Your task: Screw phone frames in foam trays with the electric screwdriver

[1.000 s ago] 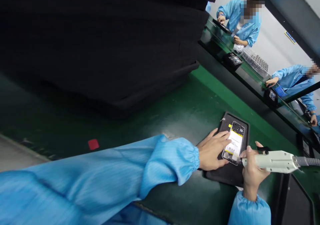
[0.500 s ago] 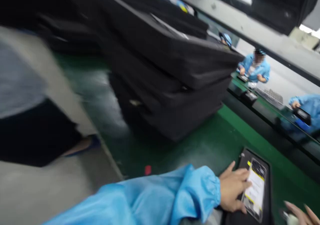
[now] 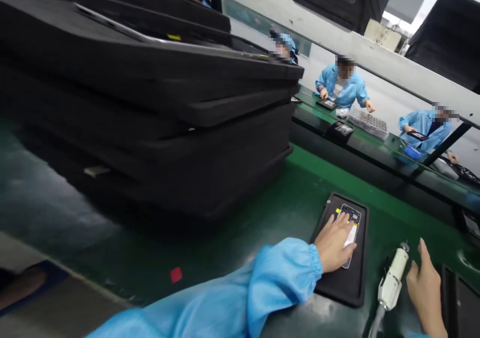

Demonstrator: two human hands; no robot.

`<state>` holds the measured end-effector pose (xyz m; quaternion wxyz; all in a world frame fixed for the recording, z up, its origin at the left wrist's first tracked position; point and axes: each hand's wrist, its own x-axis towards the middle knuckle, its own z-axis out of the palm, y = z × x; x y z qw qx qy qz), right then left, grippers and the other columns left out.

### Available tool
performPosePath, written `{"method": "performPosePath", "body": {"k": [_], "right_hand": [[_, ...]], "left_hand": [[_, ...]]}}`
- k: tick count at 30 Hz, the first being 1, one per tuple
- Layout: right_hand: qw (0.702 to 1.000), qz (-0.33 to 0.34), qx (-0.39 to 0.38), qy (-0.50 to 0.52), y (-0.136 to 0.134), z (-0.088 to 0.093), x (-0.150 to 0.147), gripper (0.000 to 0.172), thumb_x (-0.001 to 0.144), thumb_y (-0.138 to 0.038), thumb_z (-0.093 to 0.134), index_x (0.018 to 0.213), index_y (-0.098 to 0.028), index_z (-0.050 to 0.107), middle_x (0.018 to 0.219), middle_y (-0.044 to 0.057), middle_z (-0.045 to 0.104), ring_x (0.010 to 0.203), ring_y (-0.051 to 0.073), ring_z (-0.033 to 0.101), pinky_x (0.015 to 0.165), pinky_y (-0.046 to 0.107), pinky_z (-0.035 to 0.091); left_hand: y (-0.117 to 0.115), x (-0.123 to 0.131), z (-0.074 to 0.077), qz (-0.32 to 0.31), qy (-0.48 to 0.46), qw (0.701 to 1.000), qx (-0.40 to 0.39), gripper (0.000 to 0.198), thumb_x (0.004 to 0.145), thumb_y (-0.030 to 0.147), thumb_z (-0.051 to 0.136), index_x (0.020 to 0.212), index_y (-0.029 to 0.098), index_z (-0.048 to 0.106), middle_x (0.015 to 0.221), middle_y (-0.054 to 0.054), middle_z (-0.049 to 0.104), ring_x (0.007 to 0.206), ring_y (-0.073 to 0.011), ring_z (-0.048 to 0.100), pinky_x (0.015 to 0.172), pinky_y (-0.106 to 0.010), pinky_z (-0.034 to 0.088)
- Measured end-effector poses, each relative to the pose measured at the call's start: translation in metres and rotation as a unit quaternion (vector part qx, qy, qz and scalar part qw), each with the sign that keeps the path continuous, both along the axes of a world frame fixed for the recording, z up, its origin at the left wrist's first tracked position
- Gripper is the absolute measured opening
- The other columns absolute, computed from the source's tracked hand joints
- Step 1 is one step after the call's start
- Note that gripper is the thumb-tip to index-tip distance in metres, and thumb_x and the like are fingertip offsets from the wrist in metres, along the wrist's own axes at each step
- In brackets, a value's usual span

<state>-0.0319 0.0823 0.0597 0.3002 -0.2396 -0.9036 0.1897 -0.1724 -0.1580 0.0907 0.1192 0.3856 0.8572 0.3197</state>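
Note:
My left hand (image 3: pixel 335 244), in a blue sleeve, lies flat with spread fingers over an opened phone (image 3: pixel 351 234). Its palm covers the phone's left side. The phone rests on a black tray (image 3: pixel 356 283) on the green table, its inner parts and a white battery area partly showing. To the right lies a whitish electric screwdriver (image 3: pixel 392 279) with its tip pointing away from me. My right hand (image 3: pixel 424 283) is just right of the screwdriver, fingers apart, holding nothing.
A tall stack of black foam trays (image 3: pixel 210 163) fills the left and centre. A red square (image 3: pixel 176 275) lies on the green table (image 3: pixel 228 258). Several people in blue work beyond a dark rail. Another black tray (image 3: pixel 465 308) sits at far right.
The view has swung right, so the tray stack and phone appear further left. The screwdriver and more of my right hand now show. My left hand stays on the phone.

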Motion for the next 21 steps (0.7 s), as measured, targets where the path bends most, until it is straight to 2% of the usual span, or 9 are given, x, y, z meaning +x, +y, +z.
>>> {"method": "performPosePath", "body": {"k": [1, 3, 6, 9, 11, 14, 17, 19, 21], "right_hand": [[1.000, 0.000, 0.001, 0.024, -0.011, 0.001, -0.007, 0.055, 0.084, -0.030, 0.041, 0.135, -0.011, 0.045, 0.121, 0.018, 0.061, 0.108, 0.032, 0.061, 0.087, 0.046, 0.051], [0.998, 0.045, -0.007, 0.043, -0.038, -0.001, -0.022, 0.047, 0.088, -0.039, 0.042, 0.122, -0.011, 0.057, 0.108, 0.017, 0.067, 0.097, 0.030, 0.066, 0.082, 0.042, 0.053], [0.990, 0.132, 0.028, -0.037, -0.077, -0.010, -0.039, 0.042, 0.090, -0.039, 0.042, 0.110, -0.010, 0.064, 0.105, 0.016, 0.068, 0.097, 0.029, 0.065, 0.085, 0.041, 0.052], [0.979, 0.135, 0.104, -0.113, -0.095, -0.016, -0.043, 0.041, 0.091, -0.026, 0.036, 0.116, -0.005, 0.061, 0.113, 0.019, 0.064, 0.105, 0.030, 0.061, 0.092, 0.043, 0.047], [0.975, 0.120, 0.134, -0.131, -0.097, -0.017, -0.042, 0.040, 0.090, -0.020, 0.036, 0.119, -0.005, 0.059, 0.114, 0.019, 0.064, 0.109, 0.029, 0.059, 0.095, 0.042, 0.045], [0.972, 0.112, 0.150, -0.139, -0.099, -0.015, -0.040, 0.038, 0.090, -0.017, 0.037, 0.120, -0.008, 0.059, 0.112, 0.017, 0.065, 0.110, 0.028, 0.059, 0.095, 0.038, 0.044], [0.979, 0.110, 0.130, -0.110, -0.100, -0.012, -0.041, 0.035, 0.093, -0.021, 0.036, 0.115, -0.012, 0.061, 0.108, 0.015, 0.066, 0.104, 0.026, 0.061, 0.090, 0.036, 0.046], [0.986, 0.087, 0.120, -0.075, -0.099, -0.011, -0.042, 0.034, 0.095, -0.029, 0.036, 0.110, -0.013, 0.063, 0.106, 0.016, 0.066, 0.102, 0.026, 0.062, 0.086, 0.036, 0.048], [0.987, 0.045, 0.144, -0.059, -0.097, -0.014, -0.040, 0.038, 0.094, -0.040, 0.040, 0.103, -0.012, 0.065, 0.108, 0.018, 0.064, 0.105, 0.031, 0.060, 0.087, 0.042, 0.047]], "left_hand": [[0.010, 0.004, -0.002, 0.010, -0.005, 1.000, -0.002, 0.072, 0.079, 0.038, 0.058, 0.140, 0.007, 0.034, 0.151, -0.021, 0.024, 0.142, -0.0311, 0.013, 0.116, -0.054, 0.012], [0.025, 0.007, -0.009, 0.035, -0.015, 0.999, -0.006, 0.086, 0.072, 0.044, 0.066, 0.140, 0.005, 0.032, 0.151, -0.025, 0.020, 0.142, -0.0359, 0.007, 0.114, -0.059, 0.010], [0.033, 0.003, -0.015, 0.056, -0.020, 0.998, 0.009, 0.078, 0.069, 0.034, 0.066, 0.136, 0.005, 0.039, 0.149, -0.025, 0.024, 0.142, -0.0366, 0.009, 0.114, -0.059, 0.010], [0.028, -0.006, -0.015, 0.061, -0.026, 0.997, 0.045, 0.072, 0.063, 0.019, 0.062, 0.133, 0.011, 0.045, 0.147, -0.021, 0.032, 0.140, -0.0380, 0.016, 0.113, -0.062, 0.012], [0.025, -0.014, -0.012, 0.070, -0.040, 0.993, 0.084, 0.072, 0.063, 0.014, 0.058, 0.134, 0.014, 0.043, 0.143, -0.018, 0.041, 0.137, -0.0355, 0.029, 0.112, -0.058, 0.022], [0.020, -0.025, -0.009, 0.091, -0.071, 0.982, 0.150, 0.067, 0.075, 0.009, 0.043, 0.140, 0.015, 0.029, 0.137, -0.016, 0.049, 0.124, -0.0239, 0.050, 0.104, -0.043, 0.043], [0.013, -0.029, -0.011, 0.109, -0.102, 0.973, 0.174, 0.065, 0.080, 0.006, 0.031, 0.143, 0.008, 0.016, 0.134, -0.022, 0.051, 0.117, -0.0198, 0.057, 0.094, -0.036, 0.051], [0.002, -0.026, -0.013, 0.123, -0.101, 0.971, 0.178, 0.063, 0.083, 0.012, 0.034, 0.143, 0.005, 0.015, 0.138, -0.025, 0.045, 0.125, -0.0218, 0.049, 0.101, -0.040, 0.045], [-0.018, -0.020, -0.013, 0.144, -0.049, 0.980, 0.129, 0.063, 0.088, 0.026, 0.037, 0.144, 0.006, 0.017, 0.146, -0.023, 0.032, 0.138, -0.0251, 0.027, 0.113, -0.050, 0.026]]}}
